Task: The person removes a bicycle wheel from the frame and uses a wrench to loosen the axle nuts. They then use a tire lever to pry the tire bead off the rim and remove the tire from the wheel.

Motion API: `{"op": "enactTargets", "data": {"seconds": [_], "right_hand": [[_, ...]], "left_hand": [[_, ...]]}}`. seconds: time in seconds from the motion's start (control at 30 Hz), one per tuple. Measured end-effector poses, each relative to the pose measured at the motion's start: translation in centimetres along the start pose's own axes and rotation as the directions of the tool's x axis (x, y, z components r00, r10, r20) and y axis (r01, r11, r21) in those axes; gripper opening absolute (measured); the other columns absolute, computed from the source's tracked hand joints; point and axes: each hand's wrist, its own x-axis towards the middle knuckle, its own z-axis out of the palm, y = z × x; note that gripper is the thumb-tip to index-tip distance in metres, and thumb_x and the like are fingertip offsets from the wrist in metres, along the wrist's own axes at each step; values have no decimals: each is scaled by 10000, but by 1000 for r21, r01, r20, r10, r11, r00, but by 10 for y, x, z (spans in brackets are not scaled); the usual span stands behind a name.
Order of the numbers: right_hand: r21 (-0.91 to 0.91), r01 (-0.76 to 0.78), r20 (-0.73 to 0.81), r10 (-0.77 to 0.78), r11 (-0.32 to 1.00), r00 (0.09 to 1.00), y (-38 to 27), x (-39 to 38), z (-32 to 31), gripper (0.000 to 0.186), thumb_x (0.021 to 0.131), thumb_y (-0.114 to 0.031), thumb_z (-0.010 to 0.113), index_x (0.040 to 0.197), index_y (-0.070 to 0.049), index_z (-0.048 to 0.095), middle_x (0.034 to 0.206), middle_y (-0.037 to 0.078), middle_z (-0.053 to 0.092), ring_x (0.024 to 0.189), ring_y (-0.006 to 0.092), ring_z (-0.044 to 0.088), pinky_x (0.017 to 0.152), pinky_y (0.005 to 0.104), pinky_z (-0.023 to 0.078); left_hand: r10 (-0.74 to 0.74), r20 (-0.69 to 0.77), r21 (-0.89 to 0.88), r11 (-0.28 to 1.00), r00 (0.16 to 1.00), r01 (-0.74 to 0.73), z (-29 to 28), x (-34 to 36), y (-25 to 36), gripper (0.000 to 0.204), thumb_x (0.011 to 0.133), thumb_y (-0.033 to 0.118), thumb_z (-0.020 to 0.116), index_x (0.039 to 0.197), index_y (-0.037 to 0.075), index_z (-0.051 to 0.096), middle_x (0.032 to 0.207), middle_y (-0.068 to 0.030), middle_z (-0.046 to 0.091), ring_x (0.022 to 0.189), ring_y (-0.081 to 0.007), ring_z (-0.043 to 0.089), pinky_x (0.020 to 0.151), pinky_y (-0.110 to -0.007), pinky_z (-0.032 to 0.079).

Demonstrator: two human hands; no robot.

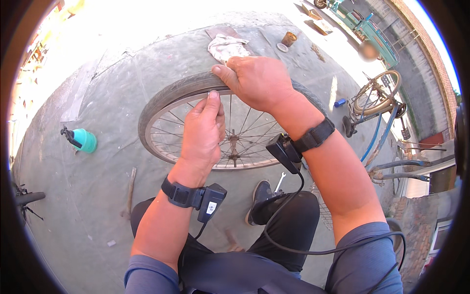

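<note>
At the left edge a teal spray bottle (83, 139) lies on the ground. In the centre, the left hand (203, 130) pinches the bicycle wheel (161, 98) rim; the right hand (257, 81) curls closed over its tyre. A wrench (279, 182) lies lower right of centre.

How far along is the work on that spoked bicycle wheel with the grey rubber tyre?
The spoked bicycle wheel is already off a bike, with the grey rubber tyre around most of the rim. In hand: the right hand presses the tyre's top edge while the left hand pinches at the rim. Whether the tyre is fully seated cannot be told; a silver spanner lies on the ground.
</note>
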Motion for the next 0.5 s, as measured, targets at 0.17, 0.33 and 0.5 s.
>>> {"op": "enactTargets", "data": {"seconds": [0.17, 0.33, 0.5], "right_hand": [[16, 43, 6, -43, 999, 999, 5, 1, -2, 496, 1004, -579, 592, 938, -97, 684, 783, 123, 697, 722, 374, 687, 630, 480, 537], [58, 316, -168, -302, 947, 938, 9, -20, -6, 500, 844, -487, 796, 1180, -152, 640, 919, 64, 670, 862, 303, 712, 685, 447, 568], [3, 240, -62, -240, 971, 969, 11, -22, -9, 532, 817, -446, 822, 1256, -223, 621, 959, 61, 636, 904, 299, 699, 698, 440, 567]], "left_hand": [[-1, 45, 5, 1000, 999, 1, -9, -4, 0, 411, 1109, 424, 549, 832, 123, 521, 616, 59, 380, 500, -65, 316, 458, -250, 262], [76, -27, 7, 997, 997, -75, -3, -7, -4, 420, 1109, 426, 552, 819, 125, 519, 638, 67, 381, 510, -50, 312, 458, -241, 260], [104, 0, -2, 995, 995, -104, 1, -11, -10, 414, 1110, 419, 555, 815, 130, 519, 645, 74, 382, 512, -43, 305, 458, -241, 252]]}}
